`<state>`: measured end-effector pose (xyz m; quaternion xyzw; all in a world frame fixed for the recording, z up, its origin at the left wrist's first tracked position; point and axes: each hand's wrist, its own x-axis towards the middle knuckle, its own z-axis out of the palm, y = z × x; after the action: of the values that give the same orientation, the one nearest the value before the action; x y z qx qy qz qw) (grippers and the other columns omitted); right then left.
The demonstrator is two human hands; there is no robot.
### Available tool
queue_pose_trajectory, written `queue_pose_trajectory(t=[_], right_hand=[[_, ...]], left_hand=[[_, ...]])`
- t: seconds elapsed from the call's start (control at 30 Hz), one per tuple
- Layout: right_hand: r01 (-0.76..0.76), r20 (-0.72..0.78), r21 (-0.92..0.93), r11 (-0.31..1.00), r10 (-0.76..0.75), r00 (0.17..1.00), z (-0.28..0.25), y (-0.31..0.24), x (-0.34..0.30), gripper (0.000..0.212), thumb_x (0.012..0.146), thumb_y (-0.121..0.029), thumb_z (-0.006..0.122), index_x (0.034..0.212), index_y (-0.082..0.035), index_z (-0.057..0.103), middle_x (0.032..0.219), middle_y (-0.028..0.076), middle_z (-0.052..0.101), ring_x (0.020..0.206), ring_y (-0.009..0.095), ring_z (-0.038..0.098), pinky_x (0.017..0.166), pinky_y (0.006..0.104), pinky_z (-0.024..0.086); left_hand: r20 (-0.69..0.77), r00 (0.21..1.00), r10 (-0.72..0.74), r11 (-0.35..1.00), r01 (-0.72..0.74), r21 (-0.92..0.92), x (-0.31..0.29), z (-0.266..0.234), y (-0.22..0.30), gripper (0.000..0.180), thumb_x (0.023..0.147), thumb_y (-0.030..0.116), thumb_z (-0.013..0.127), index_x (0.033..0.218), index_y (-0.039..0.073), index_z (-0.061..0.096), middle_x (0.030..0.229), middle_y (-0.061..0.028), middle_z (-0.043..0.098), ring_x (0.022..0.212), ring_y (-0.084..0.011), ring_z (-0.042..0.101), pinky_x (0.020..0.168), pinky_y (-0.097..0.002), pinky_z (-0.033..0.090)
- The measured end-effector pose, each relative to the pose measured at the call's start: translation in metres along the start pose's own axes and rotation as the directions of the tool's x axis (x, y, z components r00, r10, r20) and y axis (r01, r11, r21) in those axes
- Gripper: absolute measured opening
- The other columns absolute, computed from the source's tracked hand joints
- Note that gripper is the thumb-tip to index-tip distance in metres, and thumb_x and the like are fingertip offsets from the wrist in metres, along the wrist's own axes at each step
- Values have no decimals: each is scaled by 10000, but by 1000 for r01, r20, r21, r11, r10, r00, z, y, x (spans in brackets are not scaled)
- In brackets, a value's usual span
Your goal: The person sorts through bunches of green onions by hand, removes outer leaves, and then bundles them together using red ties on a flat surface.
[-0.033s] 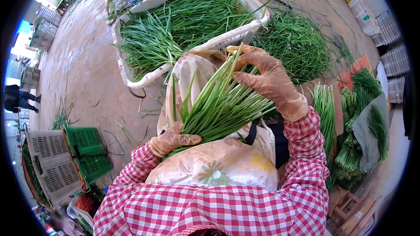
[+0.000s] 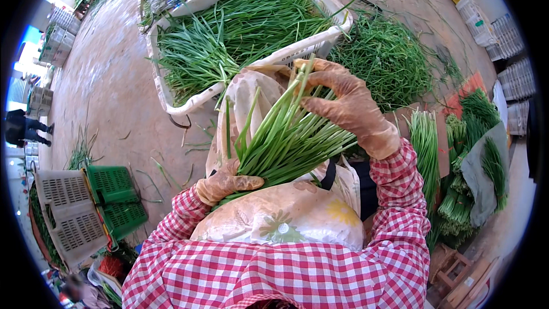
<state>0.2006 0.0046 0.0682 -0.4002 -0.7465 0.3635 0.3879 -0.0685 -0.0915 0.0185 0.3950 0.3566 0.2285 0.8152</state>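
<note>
Across my lap lies a loose bunch of long green chives (image 2: 286,143), its pale stem ends fanned toward the upper right. My left hand (image 2: 229,183), in a stained tan glove, is closed around the lower, leafy part of the bunch. With its thumb and fingers pinched together, my right hand (image 2: 349,100), gloved the same way, holds a few pale stalks at the bunch's upper end. A patterned, soiled apron (image 2: 286,206) covers my lap beneath the chives.
Just ahead stands a white plastic crate (image 2: 200,98) full of chives. A heap of loose green leaves (image 2: 389,60) lies on the floor beside it. Tidied chive bundles (image 2: 424,143) rest at my right. Green and white crates (image 2: 117,200) stand at my left; a person (image 2: 26,129) is farther off.
My right hand has shifted very slightly left, and the pinched stalk ends have moved with it. The left hand stays in place on the bunch.
</note>
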Motion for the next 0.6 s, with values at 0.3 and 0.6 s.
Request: queue_pose_trajectory(t=[0.3,0.6], right_hand=[[65,-35,-434,898,-89,995,19,3,-16,105,788,-192,668,878,-152,705,1155,57,628,1245,256,438,1085,429,179],[-43,-60,271,962,61,996,-62,-2,-22,330,960,-328,489,932,-51,665,917,99,657,1054,210,587,997,405,420]], left_hand=[[16,999,-42,999,42,19,4,-10,-11,539,842,164,697,1313,15,483,1234,-67,582,1088,-147,549,950,-278,430],[-25,999,-42,992,39,-122,2,-8,-16,543,857,183,672,1331,16,467,1268,-68,557,1131,-141,521,971,-274,405]])
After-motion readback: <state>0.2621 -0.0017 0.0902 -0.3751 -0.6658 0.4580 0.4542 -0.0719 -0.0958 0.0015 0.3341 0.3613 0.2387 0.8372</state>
